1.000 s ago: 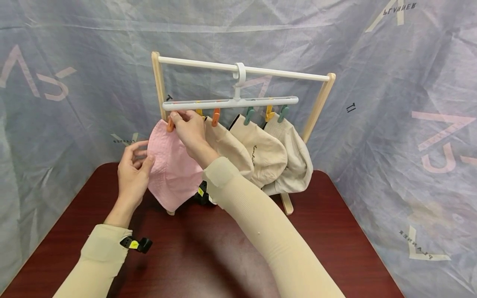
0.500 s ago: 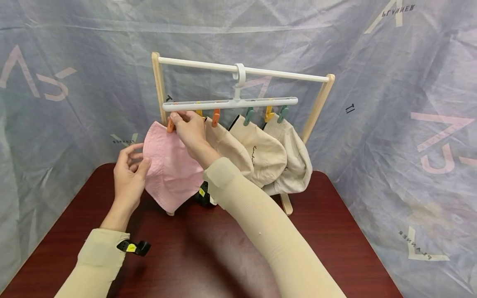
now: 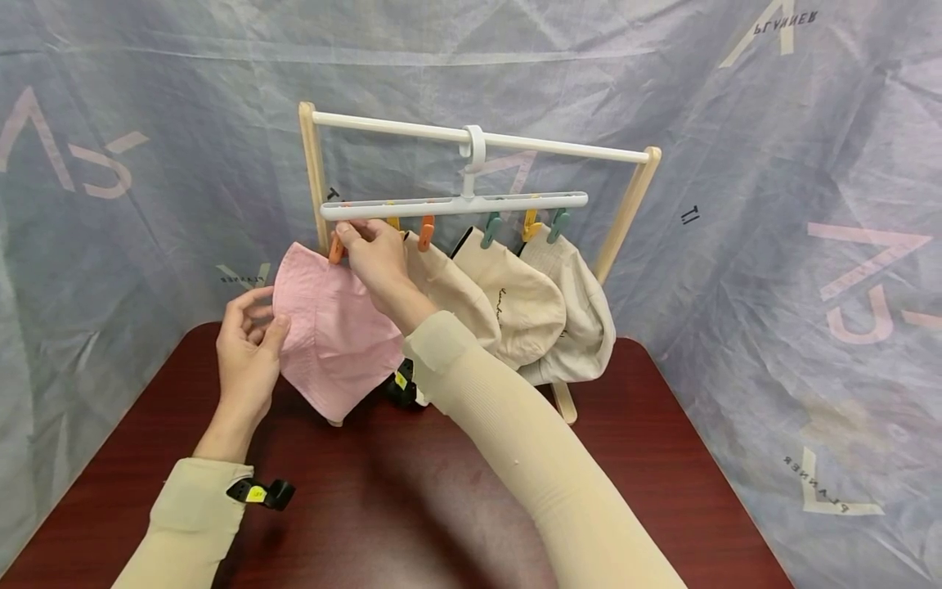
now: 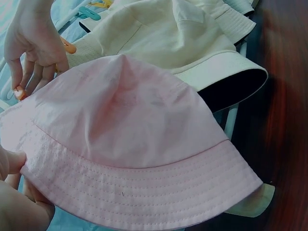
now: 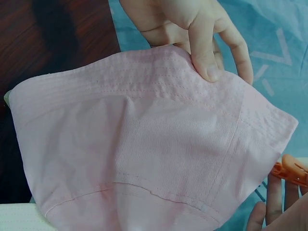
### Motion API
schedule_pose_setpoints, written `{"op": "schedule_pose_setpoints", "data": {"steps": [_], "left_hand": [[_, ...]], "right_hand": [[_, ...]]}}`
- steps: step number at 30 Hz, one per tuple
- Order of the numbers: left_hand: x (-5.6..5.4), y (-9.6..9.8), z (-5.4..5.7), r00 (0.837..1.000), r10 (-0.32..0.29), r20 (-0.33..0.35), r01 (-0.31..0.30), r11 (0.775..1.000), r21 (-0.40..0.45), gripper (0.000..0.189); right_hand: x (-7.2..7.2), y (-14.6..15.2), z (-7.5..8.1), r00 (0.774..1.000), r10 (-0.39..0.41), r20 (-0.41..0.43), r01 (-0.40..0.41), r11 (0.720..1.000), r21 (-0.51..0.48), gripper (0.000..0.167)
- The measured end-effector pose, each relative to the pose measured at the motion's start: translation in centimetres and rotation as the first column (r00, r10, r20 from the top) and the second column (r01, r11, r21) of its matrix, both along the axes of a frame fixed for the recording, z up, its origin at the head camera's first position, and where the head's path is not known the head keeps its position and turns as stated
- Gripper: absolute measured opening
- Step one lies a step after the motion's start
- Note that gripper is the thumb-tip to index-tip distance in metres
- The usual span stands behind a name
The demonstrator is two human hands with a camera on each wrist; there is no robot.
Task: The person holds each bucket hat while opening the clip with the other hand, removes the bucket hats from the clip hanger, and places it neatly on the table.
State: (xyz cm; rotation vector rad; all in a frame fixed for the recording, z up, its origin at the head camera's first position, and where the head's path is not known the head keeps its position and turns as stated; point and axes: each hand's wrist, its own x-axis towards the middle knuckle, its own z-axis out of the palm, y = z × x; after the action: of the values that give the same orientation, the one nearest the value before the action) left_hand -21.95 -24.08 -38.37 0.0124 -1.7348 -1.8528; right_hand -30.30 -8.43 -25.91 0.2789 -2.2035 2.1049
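Observation:
A pink bucket hat (image 3: 338, 335) hangs sideways under the left end of the white clip hanger (image 3: 441, 206). My left hand (image 3: 246, 348) pinches its brim between thumb and fingers, also plain in the right wrist view, where the thumb of the left hand (image 5: 204, 43) presses on the brim. At the hat's upper edge my right hand (image 3: 379, 258) pinches an orange clothespin (image 3: 337, 248). Whether the clothespin bites the fabric cannot be told. Right of the pink hat hang several cream hats, one with dark script (image 3: 533, 303), from orange, yellow and green clothespins.
A small rack with wooden side posts (image 3: 629, 217) and a white rail (image 3: 567, 146) carries the hanger. It stands on a dark red table (image 3: 353, 507). Grey printed cloth (image 3: 184, 164) walls the table in at the back and sides.
My left hand has drifted left and slightly down, drawing the pink hat's brim left with it. The right hand stays nearly still at the orange clothespin.

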Motion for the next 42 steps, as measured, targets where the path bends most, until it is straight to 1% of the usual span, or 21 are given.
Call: {"op": "schedule_pose_setpoints", "data": {"steps": [7,12,19,24,30,36,42], "left_hand": [[0.1,-0.1,-0.2,0.999,-0.009,-0.037,0.01,1.0,0.028,0.046],[0.2,-0.2,-0.3,0.998,-0.019,-0.062,0.022,0.999,0.04,0.045],[0.2,-0.5,-0.9,0.994,-0.029,-0.107,0.036,0.997,0.065,0.043],[0.1,-0.6,-1.2,0.99,-0.032,-0.14,0.044,0.996,0.08,0.043],[-0.1,-0.5,-1.5,0.988,-0.038,-0.153,0.054,0.994,0.098,0.041],[-0.3,-0.4,-1.6,0.987,-0.034,-0.155,0.051,0.993,0.104,0.041],[-0.4,-0.5,-1.7,0.984,-0.032,-0.176,0.055,0.99,0.127,0.041]], "right_hand": [[0.1,0.0,0.0,1.0,-0.003,0.01,0.002,1.0,0.023,0.021],[0.3,0.1,0.2,1.0,-0.021,0.023,0.02,0.998,0.055,0.019],[0.2,0.0,0.1,0.999,-0.005,0.033,0.004,1.0,0.025,0.021],[0.2,0.1,0.0,0.999,0.0,0.032,-0.001,1.0,0.031,0.02],[0.1,0.2,-0.1,1.0,0.009,0.021,-0.009,1.0,0.006,0.022],[0.0,0.3,-0.1,1.0,0.014,0.017,-0.014,1.0,0.009,0.022],[0.0,0.3,-0.1,1.0,0.012,0.02,-0.012,1.0,0.003,0.022]]}}
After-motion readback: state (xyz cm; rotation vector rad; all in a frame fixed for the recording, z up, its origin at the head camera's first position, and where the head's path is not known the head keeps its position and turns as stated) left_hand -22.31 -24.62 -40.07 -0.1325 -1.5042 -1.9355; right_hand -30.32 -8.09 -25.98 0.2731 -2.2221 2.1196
